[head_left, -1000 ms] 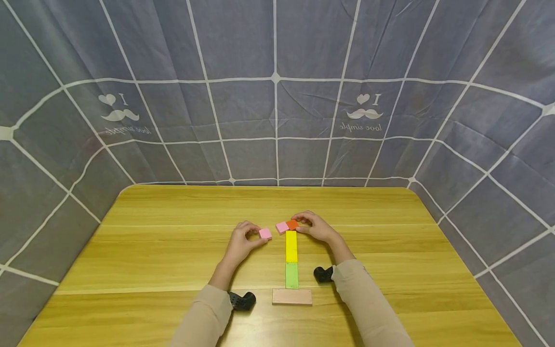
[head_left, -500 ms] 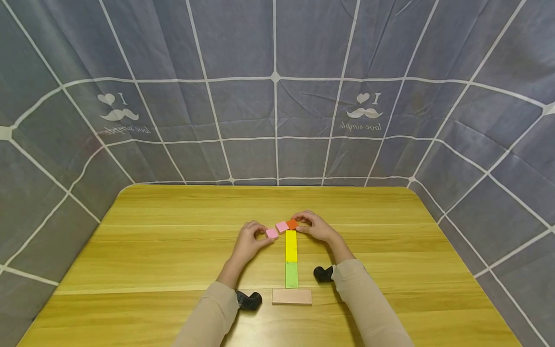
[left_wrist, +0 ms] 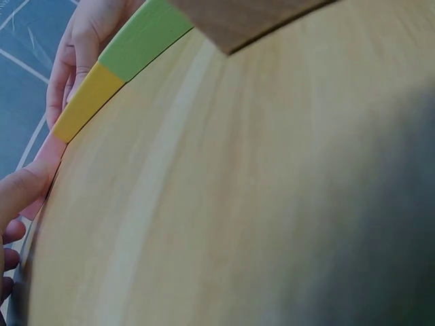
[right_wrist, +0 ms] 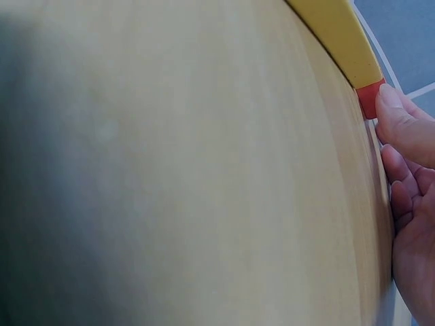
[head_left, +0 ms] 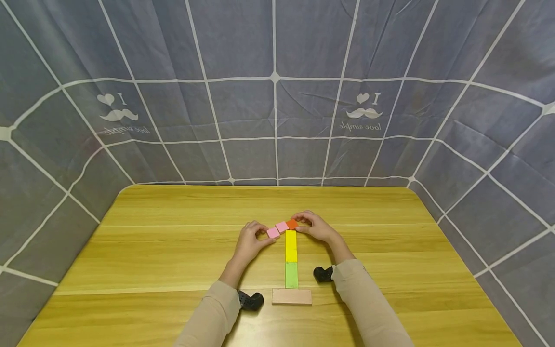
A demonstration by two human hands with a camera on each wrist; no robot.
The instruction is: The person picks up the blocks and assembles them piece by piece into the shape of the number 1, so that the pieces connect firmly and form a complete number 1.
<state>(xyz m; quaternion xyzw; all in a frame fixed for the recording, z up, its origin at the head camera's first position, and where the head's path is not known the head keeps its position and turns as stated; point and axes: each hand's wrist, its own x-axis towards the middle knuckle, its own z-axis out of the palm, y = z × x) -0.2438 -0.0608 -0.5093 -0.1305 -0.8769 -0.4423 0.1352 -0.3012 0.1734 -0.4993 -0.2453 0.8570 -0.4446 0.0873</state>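
The left hand (head_left: pixel 248 239) pinches a pink block (head_left: pixel 273 233) between curled fingers and thumb, holding it against a second pink block (head_left: pixel 282 226) on the table (head_left: pixel 173 250). That second block touches an orange block (head_left: pixel 292 224), which the right hand (head_left: pixel 318 227) grips with bent fingertips. The orange block sits at the far end of a yellow bar (head_left: pixel 291 246). A green bar (head_left: pixel 292 275) continues the line toward the person, ending at a tan slab (head_left: pixel 292 296) lying crosswise. Grey checked cloth (head_left: pixel 277 96) walls in the table.
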